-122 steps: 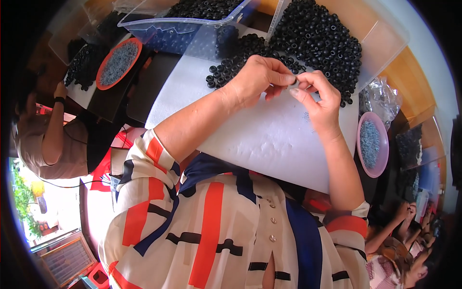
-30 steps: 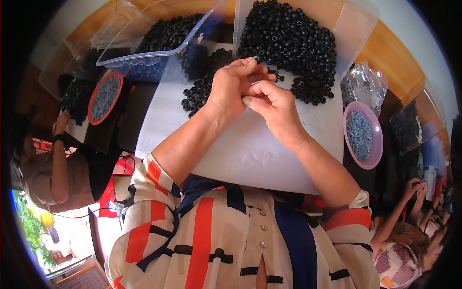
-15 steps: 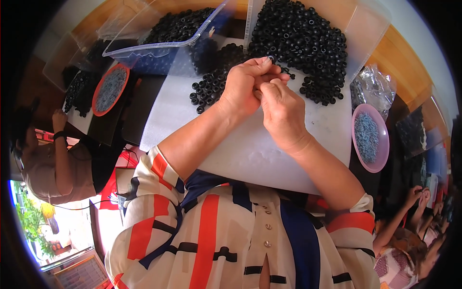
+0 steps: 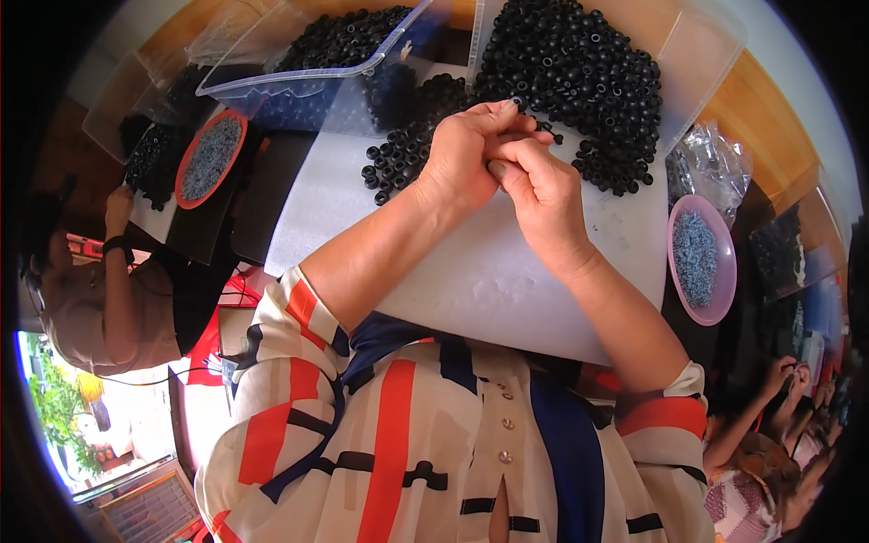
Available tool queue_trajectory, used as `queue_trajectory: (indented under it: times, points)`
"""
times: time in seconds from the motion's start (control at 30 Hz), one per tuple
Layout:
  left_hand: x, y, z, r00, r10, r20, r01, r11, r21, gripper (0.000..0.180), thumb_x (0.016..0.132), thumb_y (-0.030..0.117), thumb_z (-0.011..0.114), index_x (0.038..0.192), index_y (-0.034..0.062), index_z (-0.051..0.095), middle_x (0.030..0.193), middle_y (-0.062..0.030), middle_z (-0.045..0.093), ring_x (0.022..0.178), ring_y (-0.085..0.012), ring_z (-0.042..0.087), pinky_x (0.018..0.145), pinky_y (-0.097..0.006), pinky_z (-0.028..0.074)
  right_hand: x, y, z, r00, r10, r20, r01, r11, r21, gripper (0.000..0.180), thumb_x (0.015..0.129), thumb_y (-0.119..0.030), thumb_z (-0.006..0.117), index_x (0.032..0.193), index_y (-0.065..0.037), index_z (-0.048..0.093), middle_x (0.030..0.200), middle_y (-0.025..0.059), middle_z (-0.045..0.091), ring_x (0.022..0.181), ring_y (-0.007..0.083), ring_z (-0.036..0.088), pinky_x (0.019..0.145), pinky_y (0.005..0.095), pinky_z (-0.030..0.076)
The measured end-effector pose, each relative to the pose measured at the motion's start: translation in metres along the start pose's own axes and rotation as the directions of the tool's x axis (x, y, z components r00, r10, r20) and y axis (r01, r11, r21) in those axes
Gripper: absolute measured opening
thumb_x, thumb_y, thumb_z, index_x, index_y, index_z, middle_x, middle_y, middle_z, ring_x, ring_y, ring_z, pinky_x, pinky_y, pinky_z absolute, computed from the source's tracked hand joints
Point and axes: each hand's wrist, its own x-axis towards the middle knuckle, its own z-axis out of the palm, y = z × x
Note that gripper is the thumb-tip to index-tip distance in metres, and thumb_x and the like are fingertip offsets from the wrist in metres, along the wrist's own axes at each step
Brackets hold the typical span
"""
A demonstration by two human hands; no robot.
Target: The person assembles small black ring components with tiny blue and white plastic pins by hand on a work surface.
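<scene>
In the head view, the left hand [image 4: 462, 149] pinches a bead [image 4: 517, 103] between thumb and fingers, before the black pile [image 4: 575, 68]. The right hand [image 4: 552, 204] bends against it; I cannot tell whether it grips anything. A pink bowl [image 4: 724, 276] stands right of the white board [image 4: 471, 281].

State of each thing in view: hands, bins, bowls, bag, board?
Left hand: pinching a small black ring-shaped part
Right hand: bent, meeting left hand; grip unclear
Left clear plastic bin: open, holding black parts
Right clear plastic bin: open, heaped with black parts
Orange oval bowl: holding grey-blue bits
Pink oval bowl: holding pale blue bits
Clear plastic bag: crumpled
White board: black parts loose on it
</scene>
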Motion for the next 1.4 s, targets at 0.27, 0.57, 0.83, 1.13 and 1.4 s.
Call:
queue_trajectory:
  times: [0.27, 0.57, 0.83, 1.13, 1.4]
  points:
    - [0.001, 0.000, -0.003, 1.000, -0.024, 0.013, 0.023, 1.000, 0.014, 0.016, 0.098, 0.015, 0.052, 0.090, 0.0006, 0.056, 0.091, -0.0145, 0.063, 0.095, -0.0359, 0.064, 0.088, -0.048, 0.053, -0.002, 0.000, -0.004, 0.983, -0.144, 0.116, 0.172, 0.941, -0.291, 0.018, 0.088, 0.008, 0.056, 0.103, -0.001, 0.059, 0.087, 0.0116, 0.064, 0.078, 0.0265, 0.067, 0.066, 0.0322, 0.053]
    - [0.007, -0.005, -0.008, 0.998, -0.069, 0.000, 0.069, 0.996, 0.048, 0.020, 0.098, 0.018, 0.052, 0.090, 0.0001, 0.057, 0.087, -0.0135, 0.063, 0.093, -0.0328, 0.065, 0.084, -0.047, 0.054, 0.003, 0.006, -0.010, 0.989, -0.052, 0.139, 0.070, 0.990, -0.125, 0.011, 0.089, 0.002, 0.059, 0.099, -0.003, 0.060, 0.081, 0.0069, 0.065, 0.069, 0.0184, 0.063, 0.061, 0.0310, 0.049]
    - [0.004, -0.003, -0.006, 0.998, -0.054, -0.026, 0.055, 0.997, 0.053, 0.017, 0.098, 0.016, 0.051, 0.092, 0.0008, 0.057, 0.090, -0.0139, 0.063, 0.093, -0.0345, 0.065, 0.082, -0.047, 0.055, 0.000, -0.002, -0.006, 0.855, 0.463, 0.233, -0.517, 0.740, 0.431, 0.003, 0.088, -0.008, 0.066, 0.086, -0.005, 0.068, 0.077, -0.0032, 0.061, 0.068, 0.0046, 0.054, 0.055, 0.0192, 0.037]
    - [0.004, -0.003, -0.004, 1.000, -0.005, -0.002, 0.006, 0.997, 0.083, 0.012, 0.096, 0.012, 0.054, 0.094, 0.0005, 0.057, 0.090, -0.0137, 0.063, 0.092, -0.0342, 0.066, 0.083, -0.045, 0.055, -0.005, 0.001, -0.001, 0.982, 0.179, 0.054, -0.184, 0.979, 0.093, 0.013, 0.087, 0.002, 0.062, 0.099, -0.002, 0.066, 0.080, -0.0009, 0.064, 0.071, 0.0076, 0.057, 0.062, 0.0218, 0.046]
    - [0.010, -0.007, -0.008, 0.976, 0.211, 0.055, -0.213, 0.866, 0.452, 0.016, 0.093, 0.007, 0.062, 0.103, -0.0050, 0.060, 0.092, -0.0102, 0.065, 0.087, -0.0185, 0.066, 0.076, -0.032, 0.055, 0.005, 0.000, -0.023, 0.981, 0.191, -0.028, -0.188, 0.979, 0.073, 0.012, 0.086, 0.002, 0.064, 0.097, -0.001, 0.065, 0.082, -0.0003, 0.065, 0.072, 0.0069, 0.057, 0.065, 0.0226, 0.048]
